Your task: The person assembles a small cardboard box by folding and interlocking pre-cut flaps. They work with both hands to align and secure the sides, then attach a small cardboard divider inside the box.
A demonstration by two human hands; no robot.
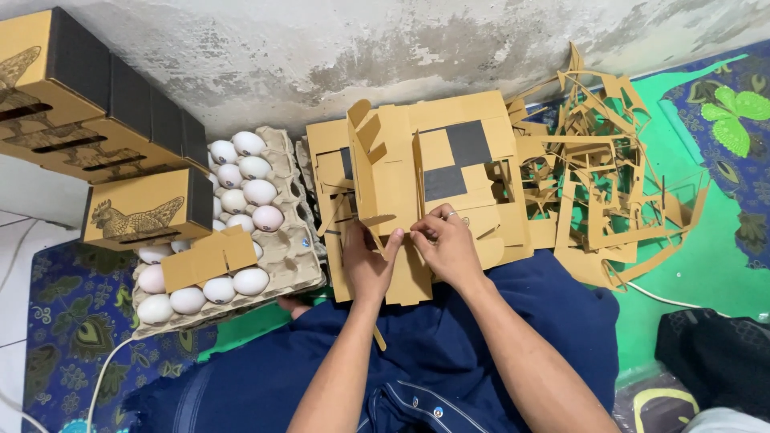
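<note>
A flat die-cut brown cardboard box blank (417, 172) with black panels lies on a stack of similar blanks in front of my knees. My left hand (367, 261) grips its near left edge, below a raised flap (370, 140). My right hand (446, 244) pinches a small tab of the same blank near its middle front; a ring shows on one finger. Both hands are almost touching each other.
A grey pulp egg tray (293, 248) with several white eggs (250, 281) sits at left, a cardboard piece (208, 258) lying on it. Assembled brown boxes with a chicken print (140, 210) stack at far left. Cardboard offcuts (609, 184) pile at right on a green mat.
</note>
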